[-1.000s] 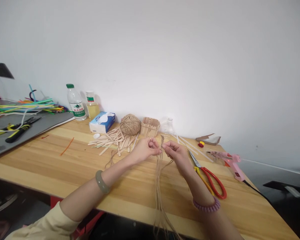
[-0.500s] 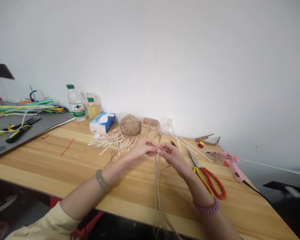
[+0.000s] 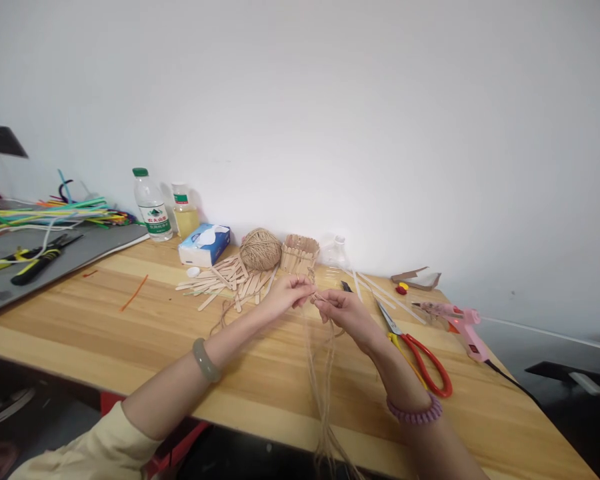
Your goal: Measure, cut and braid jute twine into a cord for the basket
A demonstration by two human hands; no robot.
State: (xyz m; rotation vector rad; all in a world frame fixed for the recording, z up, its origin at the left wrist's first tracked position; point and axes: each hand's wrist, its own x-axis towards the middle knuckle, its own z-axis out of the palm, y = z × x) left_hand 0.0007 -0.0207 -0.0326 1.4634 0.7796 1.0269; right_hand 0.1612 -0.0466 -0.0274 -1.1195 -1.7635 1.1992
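Observation:
Pinched between the fingers of my left hand (image 3: 295, 291) is the braided part of some jute twine (image 3: 325, 373). My right hand (image 3: 344, 309) is closed on strands of the same twine, just right of the left fingertips. Long loose strands hang from both hands over the table's front edge. A short braided end sticks up beyond my fingers. Behind the hands stand a ball of jute twine (image 3: 261, 250) and a small basket of wooden sticks (image 3: 300, 255). Flat wooden craft sticks (image 3: 223, 277) lie in a pile left of my hands.
Scissors (image 3: 425, 360) with red and yellow handles lie beside my right forearm. A pink glue gun (image 3: 463, 327) rests at the right edge. Tissue box (image 3: 205, 245), water bottle (image 3: 153, 207) and jar (image 3: 185, 212) stand back left. Pliers (image 3: 40, 260) and pipe cleaners (image 3: 80, 212) are far left.
My hands have drawn slightly apart, the right one pulling strands to the right. The hanging strands have spread into separate groups, and the braided end has tipped left.

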